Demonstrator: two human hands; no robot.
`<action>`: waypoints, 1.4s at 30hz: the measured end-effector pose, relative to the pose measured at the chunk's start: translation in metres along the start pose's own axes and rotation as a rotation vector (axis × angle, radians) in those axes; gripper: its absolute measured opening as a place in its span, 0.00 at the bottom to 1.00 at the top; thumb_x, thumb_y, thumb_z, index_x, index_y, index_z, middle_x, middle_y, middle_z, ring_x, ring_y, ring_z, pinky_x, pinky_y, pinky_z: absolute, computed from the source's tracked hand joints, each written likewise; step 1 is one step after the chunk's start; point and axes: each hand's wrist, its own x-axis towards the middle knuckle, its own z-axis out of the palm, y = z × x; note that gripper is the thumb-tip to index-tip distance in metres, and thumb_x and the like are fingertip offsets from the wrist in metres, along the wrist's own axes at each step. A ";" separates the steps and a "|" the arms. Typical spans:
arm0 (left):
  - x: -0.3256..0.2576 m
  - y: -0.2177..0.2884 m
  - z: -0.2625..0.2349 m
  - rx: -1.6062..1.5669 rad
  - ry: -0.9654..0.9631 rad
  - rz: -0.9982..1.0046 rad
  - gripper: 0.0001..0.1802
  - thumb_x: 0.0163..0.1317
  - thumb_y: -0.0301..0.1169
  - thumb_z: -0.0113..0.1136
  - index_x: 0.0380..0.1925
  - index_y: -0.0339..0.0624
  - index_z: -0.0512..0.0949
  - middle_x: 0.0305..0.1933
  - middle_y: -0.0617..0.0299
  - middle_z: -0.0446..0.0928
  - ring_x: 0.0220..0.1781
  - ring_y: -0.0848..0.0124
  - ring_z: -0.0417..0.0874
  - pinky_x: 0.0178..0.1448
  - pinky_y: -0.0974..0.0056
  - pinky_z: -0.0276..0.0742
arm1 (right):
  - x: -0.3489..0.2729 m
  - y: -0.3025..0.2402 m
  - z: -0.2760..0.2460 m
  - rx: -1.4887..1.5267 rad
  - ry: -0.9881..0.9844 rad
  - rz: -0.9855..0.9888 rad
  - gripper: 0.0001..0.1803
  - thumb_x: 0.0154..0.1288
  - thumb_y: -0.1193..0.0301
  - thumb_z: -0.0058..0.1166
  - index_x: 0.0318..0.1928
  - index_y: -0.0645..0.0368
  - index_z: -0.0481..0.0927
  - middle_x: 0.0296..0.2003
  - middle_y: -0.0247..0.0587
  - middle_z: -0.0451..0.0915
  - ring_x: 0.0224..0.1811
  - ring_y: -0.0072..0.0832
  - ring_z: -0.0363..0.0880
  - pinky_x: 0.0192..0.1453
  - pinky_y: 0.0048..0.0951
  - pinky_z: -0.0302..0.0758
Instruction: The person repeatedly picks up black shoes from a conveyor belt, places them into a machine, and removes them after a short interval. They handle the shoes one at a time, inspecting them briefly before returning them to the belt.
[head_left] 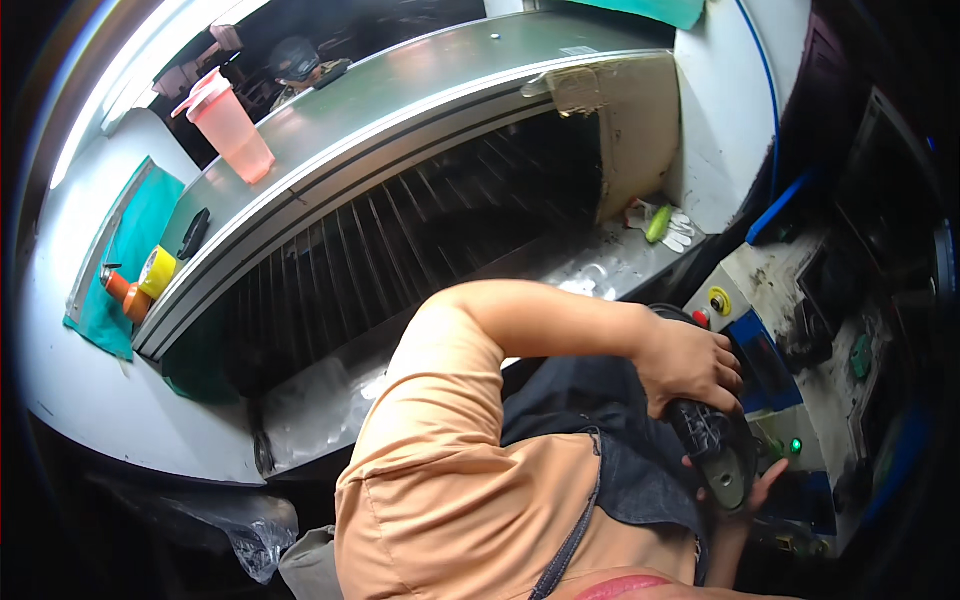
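A black lace-up shoe (690, 425) is held between my two hands at the right side of my lap. My left hand (690, 365) reaches across and closes over its front part from above. Cupped round the heel end from below is my right hand (745, 510), partly hidden by the shoe, with one finger sticking out beside it. A grey-green piece with a small round hole, resembling a shoe last (730, 485), fills the shoe's opening. Close to the shoe, a machine panel carries a red button (701, 318), a yellow-ringed switch (719, 301) and a lit green button (796, 445).
Ahead runs a conveyor bench (440, 75) bearing a pink pitcher (230, 130). A yellow tape roll (158, 272) and an orange bottle (125, 292) stand at its left end. White gloves (678, 234) with a green object lie on the lower ledge (310, 410). Another person (300, 70) is beyond the bench.
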 end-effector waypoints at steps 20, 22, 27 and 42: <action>-0.157 -0.109 0.167 0.199 0.361 -1.413 0.13 0.63 0.36 0.59 0.29 0.36 0.75 0.32 0.49 0.78 0.34 0.48 0.78 0.42 0.50 0.73 | -0.155 -0.160 0.002 -0.288 0.473 -1.026 0.29 0.66 0.60 0.58 0.64 0.58 0.71 0.61 0.41 0.76 0.63 0.36 0.74 0.67 0.45 0.72; -0.191 -0.104 0.189 0.366 0.276 -1.449 0.14 0.63 0.38 0.60 0.29 0.38 0.73 0.32 0.49 0.76 0.37 0.49 0.77 0.44 0.48 0.71 | -0.147 -0.220 0.001 -0.425 0.881 -1.051 0.29 0.67 0.59 0.58 0.65 0.58 0.71 0.59 0.41 0.77 0.60 0.37 0.77 0.61 0.47 0.74; -0.208 -0.100 0.207 0.493 0.297 -1.418 0.15 0.64 0.41 0.59 0.30 0.41 0.72 0.33 0.53 0.74 0.39 0.51 0.75 0.45 0.46 0.70 | -0.105 -0.355 -0.035 -1.194 1.128 -0.988 0.37 0.58 0.56 0.68 0.67 0.50 0.72 0.49 0.36 0.82 0.46 0.25 0.81 0.45 0.35 0.79; -0.196 -0.102 0.201 0.485 0.215 -1.508 0.13 0.64 0.38 0.59 0.30 0.40 0.71 0.33 0.53 0.72 0.40 0.51 0.74 0.45 0.47 0.69 | -0.056 -0.404 -0.135 -2.370 1.343 -0.366 0.40 0.61 0.58 0.61 0.73 0.32 0.60 0.71 0.46 0.58 0.71 0.46 0.63 0.74 0.47 0.60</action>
